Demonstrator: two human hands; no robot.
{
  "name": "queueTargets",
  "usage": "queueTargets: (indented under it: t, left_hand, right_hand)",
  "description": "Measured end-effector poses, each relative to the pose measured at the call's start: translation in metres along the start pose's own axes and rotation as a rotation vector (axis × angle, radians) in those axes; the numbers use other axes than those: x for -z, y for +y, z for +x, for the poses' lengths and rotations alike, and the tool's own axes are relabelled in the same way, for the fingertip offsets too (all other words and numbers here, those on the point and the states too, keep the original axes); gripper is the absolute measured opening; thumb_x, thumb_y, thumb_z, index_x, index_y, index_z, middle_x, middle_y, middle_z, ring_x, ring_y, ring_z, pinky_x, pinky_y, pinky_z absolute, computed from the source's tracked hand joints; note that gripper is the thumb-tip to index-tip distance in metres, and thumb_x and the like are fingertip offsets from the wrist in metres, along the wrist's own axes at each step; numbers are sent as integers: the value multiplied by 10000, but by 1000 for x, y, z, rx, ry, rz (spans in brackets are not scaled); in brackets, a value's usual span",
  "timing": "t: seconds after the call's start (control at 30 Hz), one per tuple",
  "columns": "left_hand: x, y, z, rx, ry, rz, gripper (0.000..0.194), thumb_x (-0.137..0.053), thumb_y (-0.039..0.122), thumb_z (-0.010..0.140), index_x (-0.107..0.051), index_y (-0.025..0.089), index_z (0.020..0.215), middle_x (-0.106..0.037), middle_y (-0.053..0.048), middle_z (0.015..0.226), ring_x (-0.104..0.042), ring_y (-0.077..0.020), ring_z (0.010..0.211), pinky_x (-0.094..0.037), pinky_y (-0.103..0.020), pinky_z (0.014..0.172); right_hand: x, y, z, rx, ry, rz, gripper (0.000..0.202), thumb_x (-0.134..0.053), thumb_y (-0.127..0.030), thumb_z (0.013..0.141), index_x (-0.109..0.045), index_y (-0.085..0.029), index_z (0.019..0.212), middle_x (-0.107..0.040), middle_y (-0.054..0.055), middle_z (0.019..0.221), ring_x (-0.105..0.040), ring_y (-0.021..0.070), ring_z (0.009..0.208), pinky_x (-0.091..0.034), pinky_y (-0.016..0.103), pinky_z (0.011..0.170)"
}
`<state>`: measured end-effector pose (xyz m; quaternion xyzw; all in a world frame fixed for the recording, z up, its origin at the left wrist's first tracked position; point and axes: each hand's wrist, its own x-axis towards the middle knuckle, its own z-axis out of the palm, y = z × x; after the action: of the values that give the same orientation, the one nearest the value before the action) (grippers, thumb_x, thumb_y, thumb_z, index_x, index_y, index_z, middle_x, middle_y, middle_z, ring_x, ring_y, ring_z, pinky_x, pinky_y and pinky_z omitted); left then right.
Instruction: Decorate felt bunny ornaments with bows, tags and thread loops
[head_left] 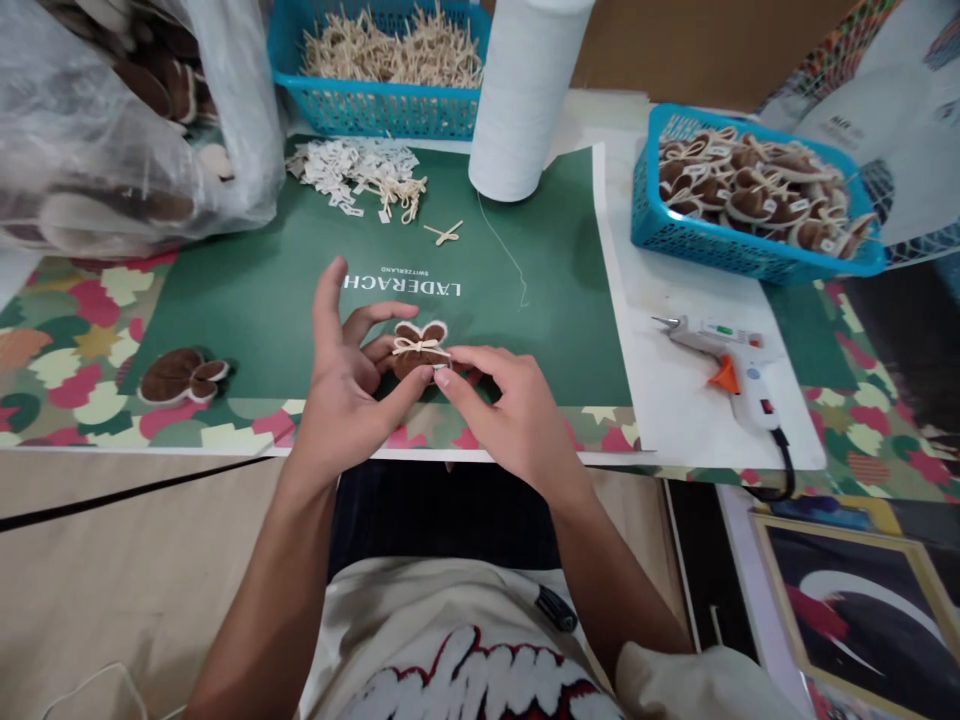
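Between my two hands is a small brown plush bunny shape (409, 362) with cream edges, two rounded ears up and a cream bow (418, 346) across its neck. My left hand (346, 385) grips its left side with the thumb at the bottom, while the index finger is raised away. On the other side my right hand (511, 405) pinches the lower right edge between thumb and fingers. A small white bit, perhaps a label (439, 366), shows between the thumb tips. Another brown bunny shape (171, 376) lies on the mat at the left, with no bow visible.
White labels (345, 170) and a loose bow (445, 234) lie behind the hands. A blue basket of bows (375, 108), a thread cone (517, 110) and a plastic bag (127, 170) stand behind. At right are a basket of finished-looking bunnies (750, 250) and a glue gun (724, 352).
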<state>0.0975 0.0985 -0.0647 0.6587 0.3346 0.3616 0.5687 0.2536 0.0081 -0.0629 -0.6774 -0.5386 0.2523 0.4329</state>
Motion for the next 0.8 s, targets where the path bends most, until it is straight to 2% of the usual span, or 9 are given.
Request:
queueTargets:
  t: [0.1, 0.2, 0.3, 0.43, 0.57, 0.7, 0.8]
  left_hand:
    - [1, 5, 0, 26, 2, -38, 1091, -844, 301, 795, -110, 342, 1601, -653, -76, 1334, -748, -204, 1042, -634, -378, 943]
    - [0, 5, -1, 66, -2, -67, 960, -868, 326, 762, -299, 307, 1535, -726, -72, 1171, -769, -233, 1008, -644, -387, 921]
    - [-1, 5, -2, 116, -19, -97, 825, -886, 335, 751, -439, 270, 1441, -768, -59, 1038, -784, -231, 950, -658, -370, 883]
    - [-2, 8, -5, 156, 2, -149, 716, -895, 299, 745, -487, 251, 1331, -781, -16, 917, -777, -186, 806, -670, -324, 789]
    - [-2, 11, -6, 202, 29, -190, 612, -916, 278, 716, -511, 230, 1174, -775, 4, 837, -775, -186, 752, -686, -335, 756]
    - [-3, 12, -7, 218, 47, -209, 609, -924, 278, 709, -507, 223, 1149, -798, -15, 857, -787, -193, 758, -691, -327, 736]
    - [-4, 13, -7, 229, 68, -207, 609, -922, 284, 718, -495, 226, 1149, -795, -7, 847, -792, -191, 765, -689, -311, 732]
  right_hand:
    - [-3, -5, 1, -73, 37, 151, 147, -692, -337, 956, -792, -230, 970, -810, 4, 902, -707, 177, 788, -530, 351, 862]
    - [-4, -7, 1, -104, 56, 232, 137, -701, -312, 919, -802, -220, 925, -812, 13, 876, -715, 179, 777, -544, 316, 781]
    - [-3, -7, -1, -102, 62, 249, 148, -703, -318, 916, -812, -217, 911, -812, 14, 856, -714, 176, 767, -546, 308, 775]
    - [2, -6, -4, -128, 26, 216, 157, -709, -350, 928, -823, -243, 910, -821, 13, 876, -723, 194, 829, -531, 319, 773]
    - [7, -6, -7, -111, -14, 190, 180, -666, -336, 964, -826, -259, 935, -834, 6, 903, -719, 198, 865, -515, 322, 771]
    - [8, -5, -7, -113, -33, 212, 201, -636, -314, 987, -825, -259, 947, -837, -7, 898, -713, 184, 835, -513, 318, 767]
    - [5, -5, -7, -115, -30, 224, 230, -600, -303, 1002, -826, -266, 1004, -837, -3, 932, -721, 187, 885, -521, 313, 763]
